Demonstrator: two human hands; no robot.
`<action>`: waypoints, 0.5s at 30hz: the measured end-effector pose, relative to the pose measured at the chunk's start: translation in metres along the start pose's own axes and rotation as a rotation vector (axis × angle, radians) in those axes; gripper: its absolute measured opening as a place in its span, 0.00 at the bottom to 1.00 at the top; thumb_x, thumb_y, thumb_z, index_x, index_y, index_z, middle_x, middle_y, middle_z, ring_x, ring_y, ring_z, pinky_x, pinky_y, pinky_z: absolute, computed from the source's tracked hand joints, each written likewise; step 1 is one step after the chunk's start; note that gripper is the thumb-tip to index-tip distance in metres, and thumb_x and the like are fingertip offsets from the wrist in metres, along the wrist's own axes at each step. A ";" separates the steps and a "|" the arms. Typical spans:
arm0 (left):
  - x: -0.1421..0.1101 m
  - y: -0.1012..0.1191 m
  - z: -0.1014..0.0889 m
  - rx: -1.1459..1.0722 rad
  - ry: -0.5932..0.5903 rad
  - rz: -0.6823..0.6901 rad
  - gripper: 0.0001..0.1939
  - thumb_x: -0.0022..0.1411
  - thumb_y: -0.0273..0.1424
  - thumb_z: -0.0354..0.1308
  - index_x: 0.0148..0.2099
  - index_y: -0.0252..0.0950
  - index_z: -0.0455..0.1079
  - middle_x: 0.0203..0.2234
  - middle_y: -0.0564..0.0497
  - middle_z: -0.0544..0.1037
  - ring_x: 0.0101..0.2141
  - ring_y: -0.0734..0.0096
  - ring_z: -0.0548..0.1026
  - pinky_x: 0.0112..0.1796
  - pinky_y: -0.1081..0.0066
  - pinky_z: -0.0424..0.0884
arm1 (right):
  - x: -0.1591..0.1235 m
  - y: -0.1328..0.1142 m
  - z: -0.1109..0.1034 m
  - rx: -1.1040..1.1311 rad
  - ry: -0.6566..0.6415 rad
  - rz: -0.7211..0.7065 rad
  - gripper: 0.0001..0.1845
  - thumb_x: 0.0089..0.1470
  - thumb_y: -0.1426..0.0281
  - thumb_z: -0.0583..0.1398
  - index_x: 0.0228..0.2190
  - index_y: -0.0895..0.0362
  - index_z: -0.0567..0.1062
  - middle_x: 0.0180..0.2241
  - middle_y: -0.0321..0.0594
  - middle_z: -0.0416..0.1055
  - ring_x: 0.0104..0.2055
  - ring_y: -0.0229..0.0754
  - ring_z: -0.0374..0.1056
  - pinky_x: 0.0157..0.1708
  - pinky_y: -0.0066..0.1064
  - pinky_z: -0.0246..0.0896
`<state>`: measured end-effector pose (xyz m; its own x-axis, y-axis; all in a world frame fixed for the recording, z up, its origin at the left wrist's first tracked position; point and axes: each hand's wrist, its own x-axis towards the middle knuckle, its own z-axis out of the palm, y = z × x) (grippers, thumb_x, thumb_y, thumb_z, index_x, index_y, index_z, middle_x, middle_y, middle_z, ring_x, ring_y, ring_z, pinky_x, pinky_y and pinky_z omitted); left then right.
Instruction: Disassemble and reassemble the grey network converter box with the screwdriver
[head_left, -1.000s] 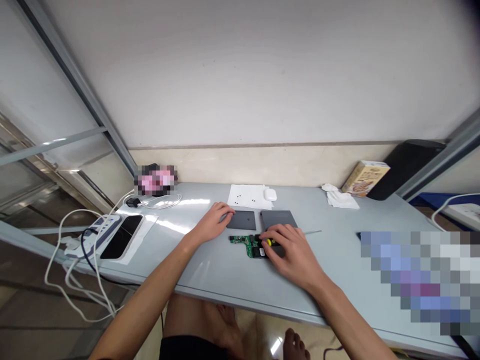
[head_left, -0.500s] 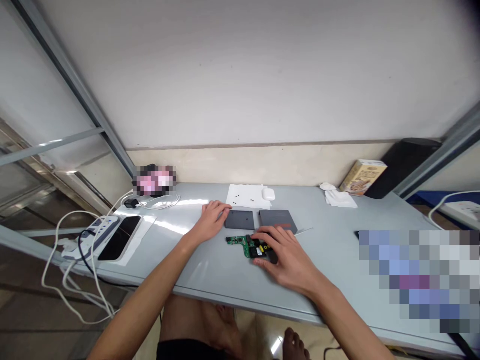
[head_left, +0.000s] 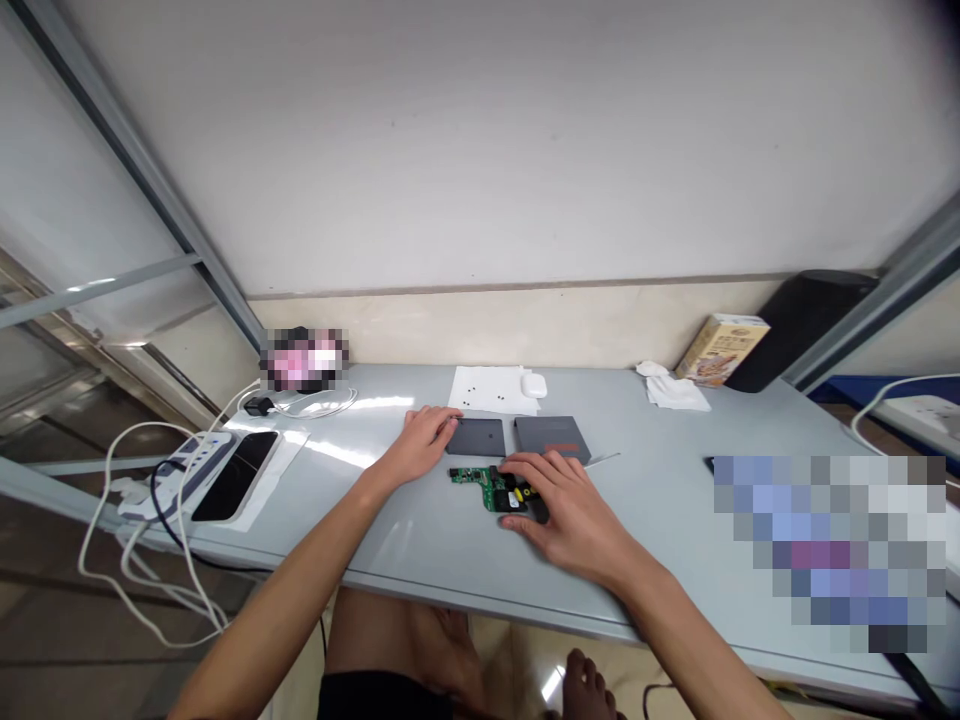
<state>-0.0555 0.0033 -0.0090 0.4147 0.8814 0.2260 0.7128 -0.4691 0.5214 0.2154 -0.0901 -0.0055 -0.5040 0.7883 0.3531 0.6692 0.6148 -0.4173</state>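
Note:
My right hand (head_left: 562, 500) curves over the right end of a green circuit board (head_left: 480, 482) that carries black parts and a yellow piece. Its fingers lie along the far side and the thumb is at the near side. My left hand (head_left: 426, 440) rests on the desk with its fingers stretched to the left corner of a flat dark grey panel (head_left: 480, 437), touching it. To the right of that panel lies a dark grey case piece (head_left: 551, 437) with a reddish mark, partly behind my right hand. A thin tool shaft (head_left: 604, 460) sticks out beyond my right fingers.
Behind the panels, a white paper (head_left: 484, 390) bears several tiny screws, and a white earbud case (head_left: 533, 385) sits on its edge. Phone (head_left: 235, 476), power strip (head_left: 180, 480) and cables are at left. Tissue (head_left: 675, 392), carton (head_left: 721, 350) and black speaker-like object (head_left: 802, 330) stand back right.
The whole view has shifted slightly. Both hands, the circuit board and the panels keep their places relative to one another.

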 end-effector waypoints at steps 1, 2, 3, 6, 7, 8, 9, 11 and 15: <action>0.000 0.000 0.001 0.001 -0.006 0.002 0.19 0.79 0.40 0.42 0.59 0.43 0.71 0.48 0.48 0.80 0.48 0.58 0.73 0.56 0.53 0.62 | 0.000 0.000 0.000 0.004 -0.001 0.004 0.23 0.62 0.59 0.66 0.56 0.49 0.73 0.57 0.46 0.75 0.51 0.53 0.69 0.51 0.51 0.63; 0.000 0.000 0.001 0.002 -0.011 0.004 0.18 0.79 0.39 0.42 0.59 0.43 0.71 0.48 0.48 0.80 0.48 0.58 0.73 0.56 0.53 0.63 | 0.000 0.000 0.001 0.008 0.001 0.011 0.22 0.62 0.59 0.65 0.56 0.49 0.73 0.57 0.46 0.75 0.51 0.53 0.69 0.52 0.51 0.62; 0.000 0.000 0.002 0.005 -0.013 0.006 0.18 0.79 0.38 0.43 0.59 0.43 0.71 0.47 0.48 0.80 0.48 0.58 0.73 0.56 0.53 0.63 | 0.000 0.000 0.002 0.012 0.007 0.018 0.21 0.63 0.60 0.65 0.55 0.49 0.73 0.56 0.45 0.75 0.51 0.53 0.69 0.53 0.52 0.62; 0.000 -0.002 0.003 0.011 -0.007 0.005 0.17 0.78 0.34 0.43 0.59 0.42 0.70 0.46 0.48 0.80 0.47 0.58 0.74 0.55 0.53 0.64 | 0.001 0.000 0.003 0.029 0.033 0.037 0.17 0.63 0.61 0.65 0.52 0.49 0.75 0.54 0.44 0.77 0.50 0.52 0.70 0.52 0.50 0.62; 0.000 -0.003 0.003 0.012 -0.006 0.006 0.17 0.77 0.33 0.44 0.59 0.42 0.70 0.45 0.48 0.80 0.47 0.58 0.74 0.55 0.53 0.64 | 0.001 0.000 0.003 0.036 0.048 0.038 0.16 0.62 0.60 0.66 0.51 0.49 0.76 0.53 0.44 0.77 0.50 0.52 0.70 0.51 0.50 0.62; 0.000 -0.004 0.003 0.012 -0.003 0.007 0.17 0.77 0.32 0.44 0.59 0.42 0.70 0.45 0.48 0.80 0.47 0.58 0.74 0.55 0.53 0.65 | 0.001 0.000 0.003 0.043 0.069 0.036 0.16 0.62 0.59 0.66 0.50 0.49 0.77 0.53 0.44 0.77 0.50 0.52 0.70 0.51 0.50 0.62; 0.000 -0.004 0.003 0.009 0.001 0.009 0.17 0.76 0.32 0.45 0.59 0.42 0.71 0.44 0.48 0.80 0.47 0.58 0.74 0.56 0.53 0.66 | 0.001 0.000 0.003 0.049 0.096 0.032 0.16 0.62 0.59 0.65 0.50 0.49 0.77 0.53 0.44 0.77 0.50 0.52 0.71 0.51 0.50 0.62; 0.000 -0.005 0.002 -0.005 0.012 0.015 0.17 0.76 0.32 0.46 0.59 0.41 0.71 0.43 0.47 0.79 0.47 0.57 0.73 0.55 0.54 0.67 | 0.001 0.000 0.003 0.051 0.164 0.031 0.16 0.63 0.57 0.64 0.50 0.48 0.77 0.53 0.44 0.77 0.51 0.52 0.71 0.52 0.49 0.62; -0.001 -0.003 -0.001 -0.059 -0.009 0.021 0.17 0.74 0.31 0.48 0.58 0.42 0.73 0.43 0.46 0.77 0.46 0.58 0.74 0.51 0.57 0.72 | 0.001 0.002 0.003 0.004 0.266 0.061 0.18 0.65 0.56 0.63 0.53 0.48 0.76 0.55 0.45 0.76 0.51 0.52 0.70 0.48 0.46 0.61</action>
<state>-0.0584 0.0032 -0.0100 0.4342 0.8709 0.2302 0.6694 -0.4829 0.5645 0.2147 -0.0880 -0.0084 -0.3013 0.7897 0.5344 0.6914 0.5669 -0.4480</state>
